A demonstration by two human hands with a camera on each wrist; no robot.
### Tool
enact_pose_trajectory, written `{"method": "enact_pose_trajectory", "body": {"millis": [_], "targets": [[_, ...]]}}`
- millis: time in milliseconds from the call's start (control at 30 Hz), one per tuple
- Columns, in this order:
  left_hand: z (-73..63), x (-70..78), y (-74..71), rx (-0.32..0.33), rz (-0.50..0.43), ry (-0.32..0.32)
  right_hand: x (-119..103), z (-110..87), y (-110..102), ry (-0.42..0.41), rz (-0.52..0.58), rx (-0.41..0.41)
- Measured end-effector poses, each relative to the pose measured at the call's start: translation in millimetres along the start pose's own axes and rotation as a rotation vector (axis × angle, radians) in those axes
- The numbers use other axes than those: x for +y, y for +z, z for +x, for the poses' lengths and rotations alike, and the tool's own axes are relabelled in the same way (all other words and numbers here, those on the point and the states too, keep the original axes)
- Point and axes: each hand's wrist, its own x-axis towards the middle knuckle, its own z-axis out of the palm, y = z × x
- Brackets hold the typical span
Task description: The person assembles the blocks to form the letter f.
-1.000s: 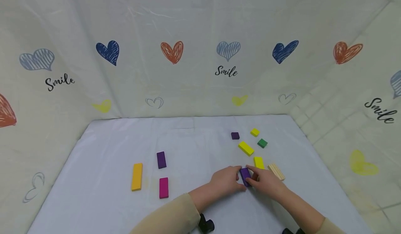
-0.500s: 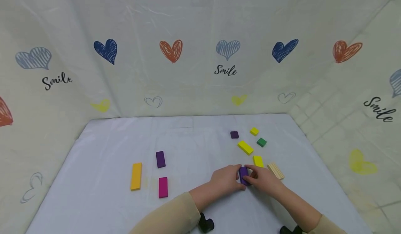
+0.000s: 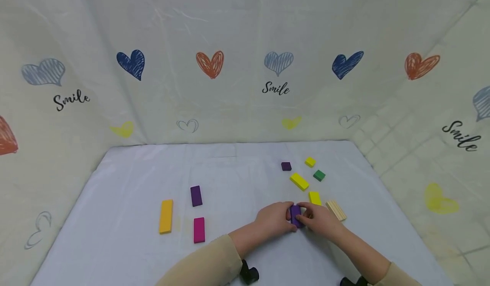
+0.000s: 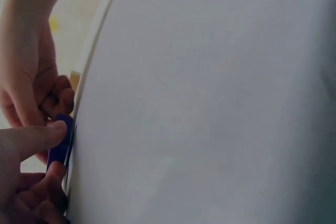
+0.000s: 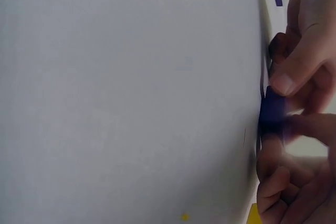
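A purple rectangular block (image 3: 295, 216) lies between my two hands on the right half of the white-covered table. With thumb and fingertips my left hand (image 3: 274, 219) grips it from the left, at its near and far ends. My right hand (image 3: 322, 220) pinches it from the right, the thumb over its side and the index finger by its far end. In the left wrist view both hands meet at the purple block (image 4: 61, 139), their fingers covering parts of it. The right wrist view shows it darkly, with a thumb at its upper end.
Left of my arms lie an orange block (image 3: 166, 216), a second purple block (image 3: 196, 195) and a magenta block (image 3: 199, 230). Beyond my right hand are yellow blocks (image 3: 299, 181), a green block (image 3: 319, 175), a small dark purple block (image 3: 286, 166) and a striped wooden piece (image 3: 336, 210).
The purple block between my hands has shifted slightly left and turned a little straighter, my right hand moving left with it. The other blocks lie as before.
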Motion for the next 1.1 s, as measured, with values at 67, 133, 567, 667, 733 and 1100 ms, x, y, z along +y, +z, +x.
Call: {"method": "enact_pose_trajectory", "body": {"millis": [67, 133, 567, 667, 733, 1100], "targets": [[-2.4, -2.2, -1.1, 0.0, -0.023, 0.003, -2, -0.6, 1, -0.005, 0.007, -0.002], [-4.7, -4.8, -2.1, 0.003, -0.043, -0.002, -4, -0.9, 2, -0.008, 0.026, -0.008], [-24.5, -35.8, -14.5, 0.045, -0.099, 0.004, -26, 5.0, 13, -0.102, 0.126, -0.089], [-31.0, -43.8, -18.9, 0.058, -0.096, 0.001, -35, 6.3, 17, -0.128, 0.121, -0.099], [-36.6, -48.3, -23.5, 0.065, -0.094, -0.005, -41, 7.4, 20, -0.142, 0.107, -0.105], [-78.2, -77.6, -46.2, 0.094, -0.12, -0.043, -73, 15.3, 40, -0.253, 0.086, -0.215]]}}
